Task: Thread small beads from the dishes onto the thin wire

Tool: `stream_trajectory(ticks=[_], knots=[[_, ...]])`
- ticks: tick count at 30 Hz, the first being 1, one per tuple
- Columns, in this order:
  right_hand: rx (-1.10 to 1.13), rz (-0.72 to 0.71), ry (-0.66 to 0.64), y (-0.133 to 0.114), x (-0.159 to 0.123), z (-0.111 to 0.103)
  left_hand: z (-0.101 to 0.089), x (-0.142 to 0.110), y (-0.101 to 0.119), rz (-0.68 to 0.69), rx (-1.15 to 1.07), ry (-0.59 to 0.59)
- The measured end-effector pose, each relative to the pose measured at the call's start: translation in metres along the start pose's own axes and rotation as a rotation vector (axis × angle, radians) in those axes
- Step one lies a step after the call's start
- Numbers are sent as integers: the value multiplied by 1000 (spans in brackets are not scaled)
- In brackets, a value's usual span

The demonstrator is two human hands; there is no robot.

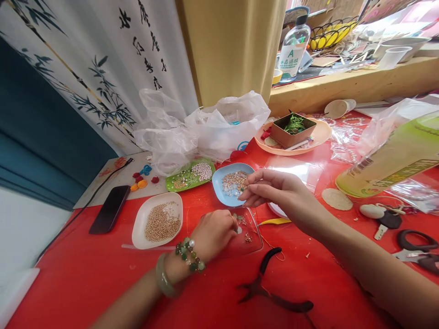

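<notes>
My left hand [215,232] rests curled on the red table, its fingers closed on a small green bead piece over a clear plastic tray [252,237]. A jade bangle and a green bead bracelet [190,255] sit on that wrist. My right hand [274,191] reaches in from the right, fingertips pinched together at the edge of a blue dish [219,183] full of small gold and green beads. What the pinch holds is too small to see.
A white dish of gold beads [161,222], a green tray of pearls [190,175], a black phone [110,208], black pliers [270,283], scissors [416,251], plastic bags [219,123], an orange plate with a metal tin [293,130] and a green packet [391,160] lie around.
</notes>
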State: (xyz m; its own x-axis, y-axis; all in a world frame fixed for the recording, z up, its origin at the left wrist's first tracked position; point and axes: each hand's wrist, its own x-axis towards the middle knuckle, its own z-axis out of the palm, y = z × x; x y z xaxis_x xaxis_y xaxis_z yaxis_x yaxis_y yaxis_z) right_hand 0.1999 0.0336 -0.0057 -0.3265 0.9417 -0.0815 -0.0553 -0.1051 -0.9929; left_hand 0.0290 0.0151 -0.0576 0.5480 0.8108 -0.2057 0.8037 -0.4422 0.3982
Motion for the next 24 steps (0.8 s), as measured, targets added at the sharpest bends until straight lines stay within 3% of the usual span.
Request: stream_trajectory(ticks=[6, 17, 24], knots=[[32, 17, -27, 1, 0, -2, 2, -1, 2, -2, 77, 33], [6, 15, -17, -1, 0, -1, -3, -3, 7, 25, 31, 71], [15, 13, -26, -1, -2, 1, 4, 3, 15, 87, 3, 98]])
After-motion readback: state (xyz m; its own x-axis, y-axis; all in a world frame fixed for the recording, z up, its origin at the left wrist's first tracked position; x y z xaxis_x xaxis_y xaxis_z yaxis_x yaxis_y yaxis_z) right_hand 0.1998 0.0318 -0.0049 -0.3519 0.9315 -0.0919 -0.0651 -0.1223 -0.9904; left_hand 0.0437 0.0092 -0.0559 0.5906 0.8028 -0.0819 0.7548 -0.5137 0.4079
